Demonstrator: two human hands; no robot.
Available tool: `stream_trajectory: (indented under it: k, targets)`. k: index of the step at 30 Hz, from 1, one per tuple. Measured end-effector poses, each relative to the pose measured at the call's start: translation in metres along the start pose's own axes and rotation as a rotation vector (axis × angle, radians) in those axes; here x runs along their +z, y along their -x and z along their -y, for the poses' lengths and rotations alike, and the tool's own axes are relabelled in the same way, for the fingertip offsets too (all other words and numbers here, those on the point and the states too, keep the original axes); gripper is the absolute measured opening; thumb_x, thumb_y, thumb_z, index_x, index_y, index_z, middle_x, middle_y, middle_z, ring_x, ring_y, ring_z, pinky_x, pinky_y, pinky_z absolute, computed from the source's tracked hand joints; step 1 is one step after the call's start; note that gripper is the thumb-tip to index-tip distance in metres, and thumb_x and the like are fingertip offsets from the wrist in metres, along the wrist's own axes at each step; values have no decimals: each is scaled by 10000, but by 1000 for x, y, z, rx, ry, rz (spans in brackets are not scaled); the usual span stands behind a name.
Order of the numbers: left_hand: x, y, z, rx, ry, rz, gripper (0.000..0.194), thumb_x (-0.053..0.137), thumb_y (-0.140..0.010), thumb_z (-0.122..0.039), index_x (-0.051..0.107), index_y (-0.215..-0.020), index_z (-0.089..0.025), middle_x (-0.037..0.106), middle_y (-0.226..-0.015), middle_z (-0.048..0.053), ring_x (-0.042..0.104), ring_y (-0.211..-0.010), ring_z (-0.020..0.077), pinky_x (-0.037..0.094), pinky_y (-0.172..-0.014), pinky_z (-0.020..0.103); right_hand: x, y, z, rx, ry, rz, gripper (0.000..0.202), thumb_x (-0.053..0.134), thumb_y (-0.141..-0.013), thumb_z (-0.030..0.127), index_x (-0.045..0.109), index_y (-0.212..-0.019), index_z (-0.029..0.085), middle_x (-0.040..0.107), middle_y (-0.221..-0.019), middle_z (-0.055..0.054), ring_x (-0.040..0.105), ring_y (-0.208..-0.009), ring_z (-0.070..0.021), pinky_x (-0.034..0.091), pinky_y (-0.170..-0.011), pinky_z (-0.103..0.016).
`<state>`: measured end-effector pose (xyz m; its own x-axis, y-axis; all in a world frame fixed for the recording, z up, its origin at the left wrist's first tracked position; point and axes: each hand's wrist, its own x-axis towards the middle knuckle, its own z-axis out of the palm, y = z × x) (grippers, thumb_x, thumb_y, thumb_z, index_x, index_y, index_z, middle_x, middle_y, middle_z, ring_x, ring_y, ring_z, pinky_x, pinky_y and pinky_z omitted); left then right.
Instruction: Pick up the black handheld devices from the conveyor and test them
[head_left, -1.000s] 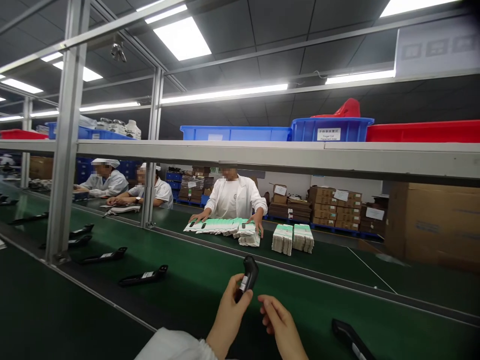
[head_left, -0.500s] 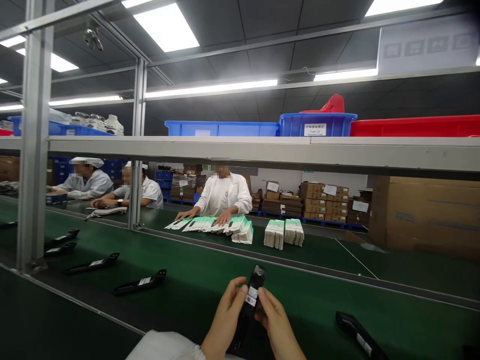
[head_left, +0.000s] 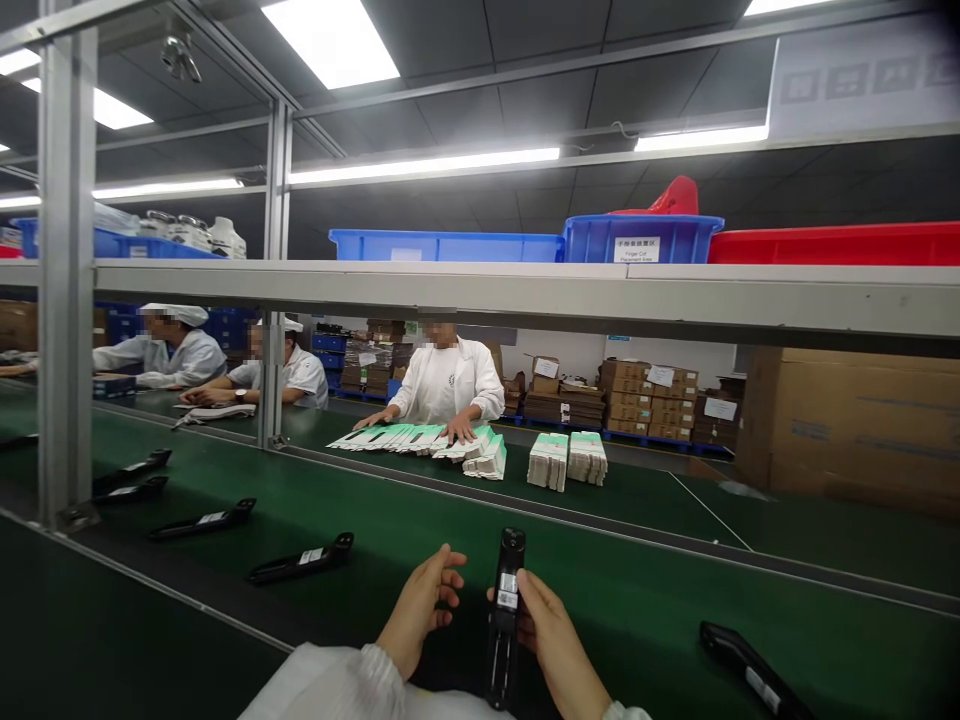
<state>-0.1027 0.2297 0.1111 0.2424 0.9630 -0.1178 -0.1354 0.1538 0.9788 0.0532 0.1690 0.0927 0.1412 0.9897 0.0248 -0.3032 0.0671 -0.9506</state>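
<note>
Beneath a long white shelf (head_left: 420, 285), a green surface (head_left: 637, 590) runs across the view. The fingers of the right hand (head_left: 553, 630) are clamped on a black device (head_left: 504, 640), thumb along its right edge and a fingertip showing past its left edge. Its long axis points up the view, with white labels (head_left: 508, 591) facing the person; whether its lower end touches anything is hard to tell.

Just beside it, the left hand (head_left: 420, 605) holds nothing, its fingers apart and loosely curled. A second ago the left hand alone held the device, and half a second ago both did; now only the right does. I read this as a completed change of hands, leaving the left free and the labelled face in plain sight.

Farther out, a similar device (head_left: 304, 562) lies on the left, with another (head_left: 204, 520) beyond it, and one more (head_left: 750, 668) lies to the right. Across the surface, a co-worker (head_left: 446, 385) has both hands on a spread of green-and-white packs (head_left: 412, 440), near two stacks (head_left: 566, 460).
</note>
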Motion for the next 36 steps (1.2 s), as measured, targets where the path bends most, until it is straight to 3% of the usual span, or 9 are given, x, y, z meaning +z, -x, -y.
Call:
stream_trajectory:
  k: [9,13,15,18,24,28,30,33,36]
  targets:
    - [2,-2,7,50,-151,79,456,533,-674,-586,609,-840,-169,499,-717,-13,453,-599,97,325,-499,198,-4,-1,-2,54,65,-48,569,558,-649,681,585,-870,158,681,-760,-58,623,-625,-191,484,-627,-319]
    - [4,-1,6,64,-221,106,366,518,-695,-516,599,-824,-182,495,-716,-20,453,-602,94,314,-486,190,-16,-7,-7,75,311,-104,508,426,-753,646,572,-809,163,655,-722,-61,593,-557,-165,469,-586,-301]
    - [4,-2,7,69,-264,117,343,526,-687,-499,587,-812,-185,492,-705,-26,449,-590,90,311,-481,191,-26,-12,-11,36,582,-120,425,402,-794,560,578,-799,173,658,-774,-76,619,-656,-194,471,-642,-309]
    - [4,-7,13,79,-329,152,333,543,-678,-478,569,-817,-177,490,-688,-32,443,-562,82,314,-480,197,-39,-16,-14,8,781,-160,257,531,-741,379,614,-874,175,641,-910,-115,599,-891,-283,433,-798,-377]
    - [-4,-14,13,168,-629,165,300,419,-770,-417,560,-881,-176,540,-700,-14,488,-553,98,372,-505,222,-36,-12,-6,-52,1124,-236,461,405,-811,282,489,-1236,122,435,-1328,-155,371,-1241,-300,354,-972,-398]
    - [-25,-15,-4,323,-902,16,238,462,-757,-232,584,-957,-193,599,-803,27,556,-779,177,416,-727,302,-23,-6,0,-208,1144,-198,462,317,-854,360,466,-1259,193,439,-1329,-94,369,-1239,-278,359,-982,-412]
    - [-41,-16,-12,359,-1220,-161,444,436,-727,-93,515,-1152,-194,593,-1059,79,510,-1031,224,365,-877,356,-19,-3,-2,-261,1104,-127,425,315,-858,391,508,-1206,241,479,-1283,-68,395,-1217,-268,351,-991,-411]
    - [-69,-17,-20,212,-1505,-338,632,384,-690,19,383,-1295,-165,468,-1304,146,344,-1258,277,238,-990,502,-16,-1,-7,-302,1054,-13,365,352,-853,414,553,-1129,286,529,-1210,-47,434,-1180,-259,365,-978,-395]
    - [-88,-17,-22,80,-1468,-315,569,374,-661,55,505,-1179,-143,542,-1218,176,427,-1199,323,227,-953,601,-17,-2,-11,-324,1016,24,313,390,-845,403,590,-1060,294,561,-1144,-45,482,-1120,-251,402,-930,-366]
